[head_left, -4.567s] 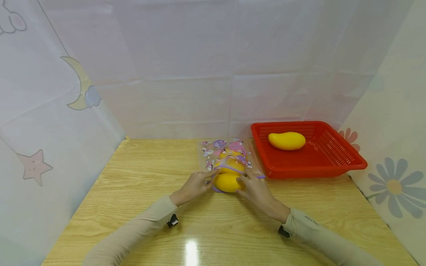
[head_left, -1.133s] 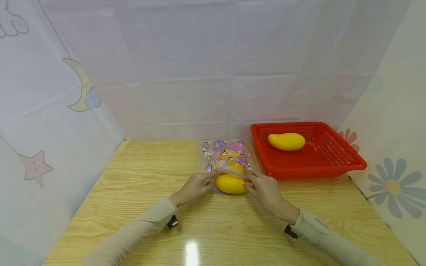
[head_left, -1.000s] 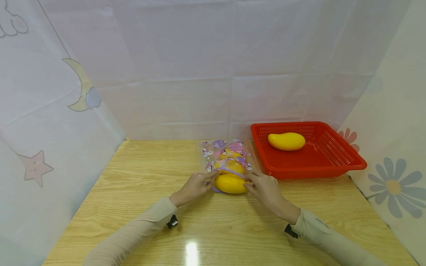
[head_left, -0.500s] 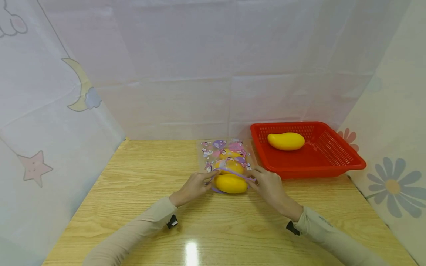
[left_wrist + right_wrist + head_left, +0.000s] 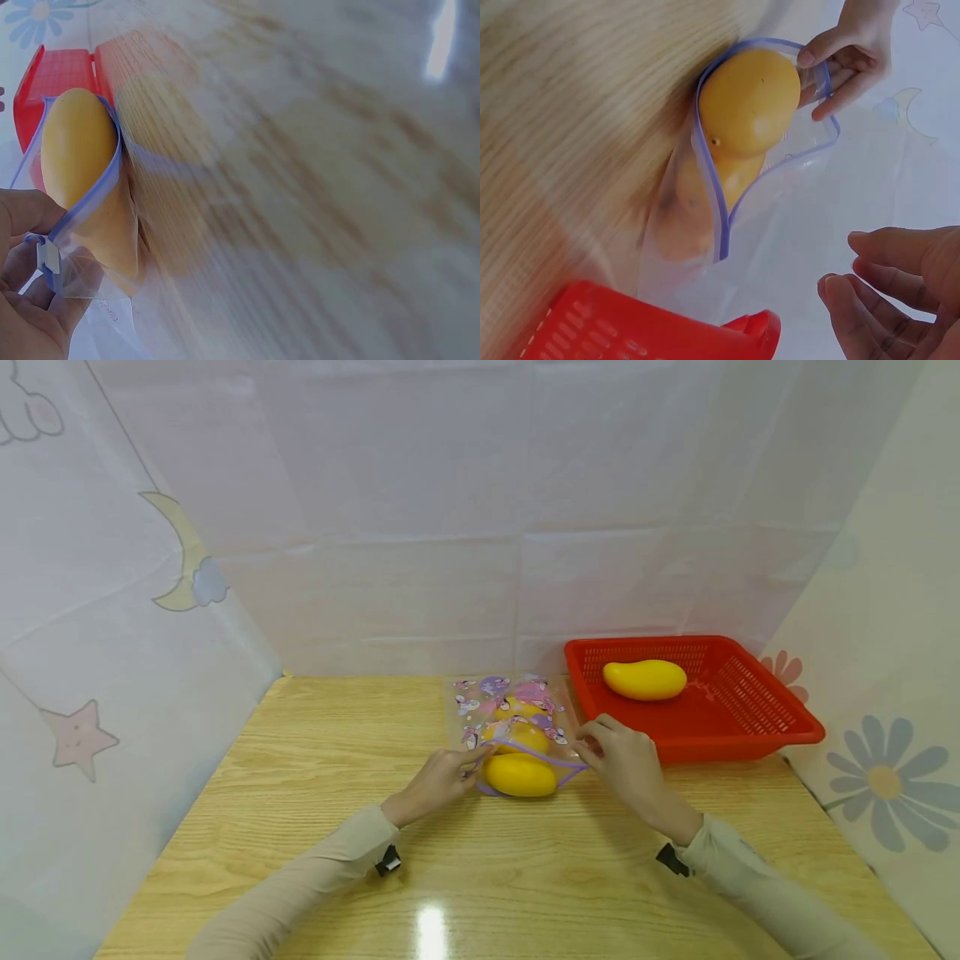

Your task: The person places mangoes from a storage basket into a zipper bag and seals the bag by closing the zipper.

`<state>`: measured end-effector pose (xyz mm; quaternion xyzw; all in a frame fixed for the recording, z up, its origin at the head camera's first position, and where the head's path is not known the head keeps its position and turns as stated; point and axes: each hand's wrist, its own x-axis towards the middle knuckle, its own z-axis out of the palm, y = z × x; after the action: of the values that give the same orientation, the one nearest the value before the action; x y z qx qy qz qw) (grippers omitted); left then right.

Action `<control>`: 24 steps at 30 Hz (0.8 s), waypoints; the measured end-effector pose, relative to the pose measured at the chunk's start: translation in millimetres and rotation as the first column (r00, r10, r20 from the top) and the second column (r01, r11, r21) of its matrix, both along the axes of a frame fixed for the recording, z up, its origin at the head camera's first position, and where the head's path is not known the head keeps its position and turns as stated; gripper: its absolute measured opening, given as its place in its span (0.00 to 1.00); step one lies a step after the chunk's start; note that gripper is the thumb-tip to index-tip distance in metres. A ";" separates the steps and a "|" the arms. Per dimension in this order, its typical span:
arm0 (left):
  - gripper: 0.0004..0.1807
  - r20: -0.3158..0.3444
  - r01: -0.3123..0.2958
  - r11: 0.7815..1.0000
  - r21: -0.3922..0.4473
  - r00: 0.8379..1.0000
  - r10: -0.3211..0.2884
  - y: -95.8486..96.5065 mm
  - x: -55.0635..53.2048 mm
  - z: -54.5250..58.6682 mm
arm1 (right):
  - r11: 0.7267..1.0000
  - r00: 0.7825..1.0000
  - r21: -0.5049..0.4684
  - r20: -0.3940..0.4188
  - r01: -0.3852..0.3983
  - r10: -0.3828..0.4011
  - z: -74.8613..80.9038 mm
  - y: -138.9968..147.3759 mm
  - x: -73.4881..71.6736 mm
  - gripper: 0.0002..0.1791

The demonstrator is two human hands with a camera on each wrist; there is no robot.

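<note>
A clear zip bag (image 5: 467,703) with pink and purple prints lies flat on the table, its purple-edged mouth gaping toward me. At that mouth sits a yellow mango (image 5: 519,775); two more mangoes show through the plastic behind it. My left hand (image 5: 437,783) pinches the left side of the bag's mouth between thumb and fingers, near a white zip slider (image 5: 49,256). My right hand (image 5: 624,768) hovers right of the bag, beside the basket's front corner. Its fingers are loosely bent and hold nothing, apart from the bag in the right wrist view.
A red plastic basket (image 5: 705,749) stands at the back right, close to the bag, with one yellow mango (image 5: 645,680) in it. Patterned cloth walls (image 5: 405,602) border the wooden table (image 5: 337,727) at the back and sides.
The right hand was at the front mango, then at the right side of the bag's mouth; it has let go and moved right toward the basket. The left hand has kept its place.
</note>
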<state>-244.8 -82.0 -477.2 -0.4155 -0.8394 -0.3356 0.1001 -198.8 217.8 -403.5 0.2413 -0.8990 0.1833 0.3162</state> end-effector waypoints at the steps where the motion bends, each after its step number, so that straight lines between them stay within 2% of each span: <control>1: 0.27 0.001 0.000 1.000 0.000 1.000 0.000 -0.1 0.1 0.0 | 1.000 1.000 -0.003 0.006 0.004 -0.004 1.1 1.2 -0.6 0.10; 17: 0.28 0.004 0.008 1.000 -0.004 1.000 -0.008 -0.3 0.1 0.6 | 0.998 0.995 0.007 0.073 0.063 -0.063 7.2 13.1 -9.1 0.09; 24: 0.28 -0.005 0.015 1.000 0.005 1.000 -0.015 -0.1 0.5 0.9 | 0.996 0.993 0.002 0.076 0.087 -0.087 8.2 20.1 -15.4 0.09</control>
<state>-244.2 -82.2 -476.3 -0.4225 -0.8351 -0.3375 0.1009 -214.2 237.9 -395.3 0.1945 -0.9200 0.1788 0.2895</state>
